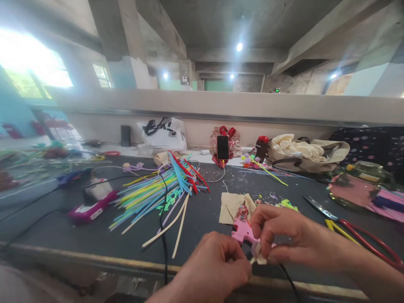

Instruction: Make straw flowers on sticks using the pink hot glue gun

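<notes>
In the head view, my right hand (284, 235) is closed, thumb and fingers pinching a small cream-coloured piece (260, 256) that looks like soft strip material. My left hand (221, 261) is closed too, its fingertips pressed together close beside that piece. What lies between the left fingers is hidden. Just beyond my hands a pink hot glue gun (241, 232) rests on the table, its speckled nozzle end (242, 212) over a folded beige cloth (227, 208). The right hand partly covers the gun.
A pile of coloured pipe cleaners (154, 195) spreads left of centre. Large red-handled scissors (362, 235) lie at right, near a glass jar (362, 176). A propped phone (222, 147) stands at the back. A purple device (93, 208) sits left; a black cable (164, 219) crosses the front edge.
</notes>
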A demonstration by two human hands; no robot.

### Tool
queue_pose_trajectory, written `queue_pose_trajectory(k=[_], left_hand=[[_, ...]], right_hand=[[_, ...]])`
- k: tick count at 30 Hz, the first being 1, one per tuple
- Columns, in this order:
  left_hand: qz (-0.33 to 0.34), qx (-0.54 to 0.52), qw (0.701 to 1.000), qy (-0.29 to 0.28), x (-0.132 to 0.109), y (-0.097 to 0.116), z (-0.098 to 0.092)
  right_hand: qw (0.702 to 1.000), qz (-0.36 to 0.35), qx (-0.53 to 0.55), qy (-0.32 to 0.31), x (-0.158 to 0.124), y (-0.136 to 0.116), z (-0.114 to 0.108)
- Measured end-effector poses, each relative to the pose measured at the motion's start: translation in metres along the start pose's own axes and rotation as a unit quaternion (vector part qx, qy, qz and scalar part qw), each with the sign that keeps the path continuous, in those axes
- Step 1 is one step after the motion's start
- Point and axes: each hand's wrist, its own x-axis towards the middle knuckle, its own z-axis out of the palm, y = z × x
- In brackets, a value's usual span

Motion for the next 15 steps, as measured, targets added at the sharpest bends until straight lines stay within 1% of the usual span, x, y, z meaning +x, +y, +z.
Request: queue_pose_trajectory(k=[5, 9, 12, 15], left_hand=[[0.002, 0.008, 1.000, -0.004, 0.0013, -0.0020, -0.0001], [0.006, 0.012, 1.000, -0.006, 0.0003, -0.0024, 0.0010], [0.001, 0.023, 1.000, -0.002, -0.0008, 0.0001, 0.0015], [0.010, 0.046, 0.999, 0.007, -0.0023, 0.0053, 0.0004]], right_hand=[[0.999, 0.014, -0.035, -0.009, -0.0013, -0.0013, 0.0008], [0.998, 0.012, -0.067, -0.018, 0.0002, -0.0019, -0.0004], [0.995, 0.013, -0.097, -0.018, 0.0011, -0.0026, -0.0003], [0.993, 0.014, -0.115, -0.016, 0.0007, -0.0028, 0.0006]])
